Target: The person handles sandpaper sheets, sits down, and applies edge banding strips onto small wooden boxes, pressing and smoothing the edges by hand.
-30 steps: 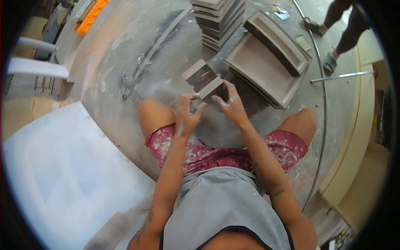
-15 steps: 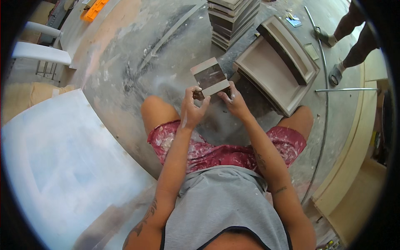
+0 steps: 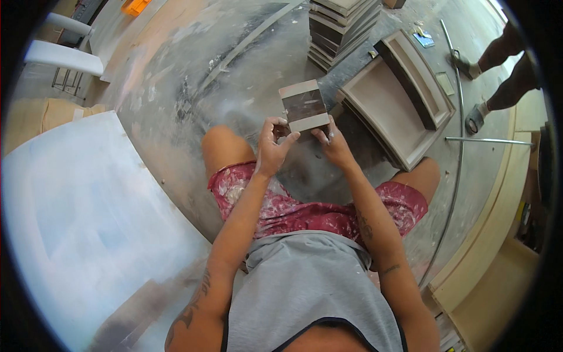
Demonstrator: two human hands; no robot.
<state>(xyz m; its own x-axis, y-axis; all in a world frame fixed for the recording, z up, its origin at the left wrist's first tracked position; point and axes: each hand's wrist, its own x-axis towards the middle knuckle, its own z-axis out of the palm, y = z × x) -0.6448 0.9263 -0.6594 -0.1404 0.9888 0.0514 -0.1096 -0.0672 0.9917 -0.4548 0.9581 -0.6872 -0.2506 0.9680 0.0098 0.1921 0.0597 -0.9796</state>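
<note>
Between my hands, in front of my knees, is a small box-like block [image 3: 306, 105] with pale ends and a dark brown middle band. My left hand [image 3: 274, 144] is closed on its near left corner, thumb along the near edge. At the near right corner, my right hand [image 3: 333, 144] grips it with thumb and fingers. White dust or paint marks the fingers of both hands. Just right of the block lies a shallow beige tray-like panel [image 3: 375, 88] with a raised rim, and a curved dark-sided piece [image 3: 410, 82] rests on it.
A tall stack of similar dark-edged pieces [image 3: 337, 35] stands ahead. Another person's legs [image 3: 504, 82] are at the far right, near a long thin metal rod [image 3: 460, 117]. A large whitish board [image 3: 88, 205] lies at my left. An orange crate [image 3: 135, 7] sits far left.
The block has turned slightly clockwise and sits a little farther right in view, still in both hands. The whole view has shifted a little.
</note>
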